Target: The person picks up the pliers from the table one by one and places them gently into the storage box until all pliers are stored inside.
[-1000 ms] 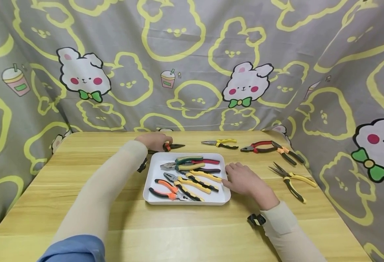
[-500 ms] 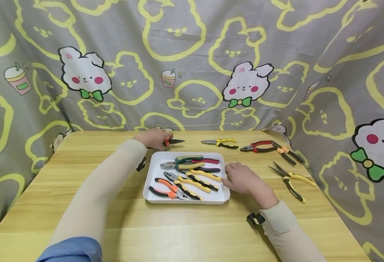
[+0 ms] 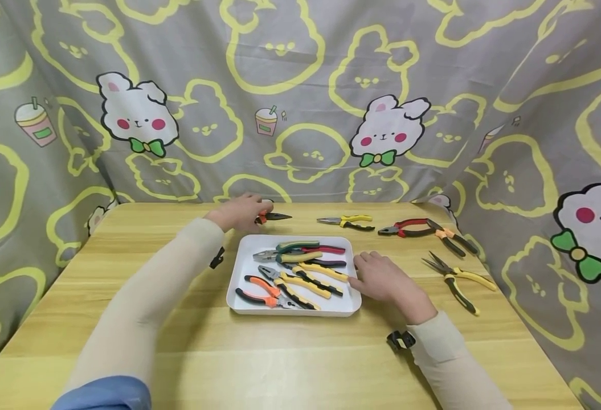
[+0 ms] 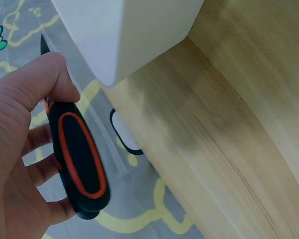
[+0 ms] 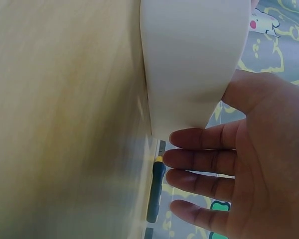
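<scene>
Pliers with black-and-red handles point(image 4: 82, 159) are held in the left-hand grip point(image 3: 240, 212), thumb and fingers around the handles, at the counter's point(image 3: 279, 364) far side, behind the tray point(image 3: 295, 312). For transfer, press the handles together and clear the tray's far rim, the likely obstruction. Right-hand grip point(image 3: 382, 278): fingers extended at the tray's right end; light contact should steady it. Overlapped pliers point(image 3: 306, 286) crowd the tray. Yellow pliers point(image 3: 345, 221) and red pliers point(image 3: 400, 230) lie beyond, rightward.

Held pliers point(image 4: 82, 159) black, orange, possibly red; tray point(image 3: 294, 312) white; curtain point(image 3: 300, 105) grey, yellow outlines.
</scene>
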Available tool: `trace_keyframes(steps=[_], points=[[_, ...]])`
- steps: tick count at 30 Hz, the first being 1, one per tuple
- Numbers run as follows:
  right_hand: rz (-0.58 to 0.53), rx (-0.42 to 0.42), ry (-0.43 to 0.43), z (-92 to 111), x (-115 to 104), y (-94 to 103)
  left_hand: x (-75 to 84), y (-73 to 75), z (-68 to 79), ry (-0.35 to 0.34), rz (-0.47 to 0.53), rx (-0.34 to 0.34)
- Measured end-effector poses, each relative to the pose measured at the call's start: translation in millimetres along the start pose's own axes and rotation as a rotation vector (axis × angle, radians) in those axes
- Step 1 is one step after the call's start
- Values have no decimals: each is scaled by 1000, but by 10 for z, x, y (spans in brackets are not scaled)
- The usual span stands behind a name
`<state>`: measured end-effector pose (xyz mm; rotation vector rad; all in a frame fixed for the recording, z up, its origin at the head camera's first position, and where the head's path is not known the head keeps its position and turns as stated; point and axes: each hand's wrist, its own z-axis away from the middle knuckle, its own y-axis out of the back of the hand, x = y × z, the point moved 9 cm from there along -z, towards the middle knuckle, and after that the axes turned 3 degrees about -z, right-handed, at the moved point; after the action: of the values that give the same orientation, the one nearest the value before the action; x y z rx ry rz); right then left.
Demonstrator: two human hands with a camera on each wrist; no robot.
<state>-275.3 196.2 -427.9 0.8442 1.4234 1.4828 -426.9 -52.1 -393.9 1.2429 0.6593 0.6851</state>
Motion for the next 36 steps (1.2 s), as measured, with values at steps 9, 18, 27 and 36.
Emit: trace_keyframes(steps=[9,18,27,36], points=[[-14,8,1,-6,-7,10,65,123,124,-41,-52,60],[-9,0,-6,-20,7,-6,172,178,238,-57,-76,58],[-3,10,9,-36,-5,16,404,233,407,-185,-80,105],[5,-2,3,-18,-4,10,587,195,531,-230,-116,103]])
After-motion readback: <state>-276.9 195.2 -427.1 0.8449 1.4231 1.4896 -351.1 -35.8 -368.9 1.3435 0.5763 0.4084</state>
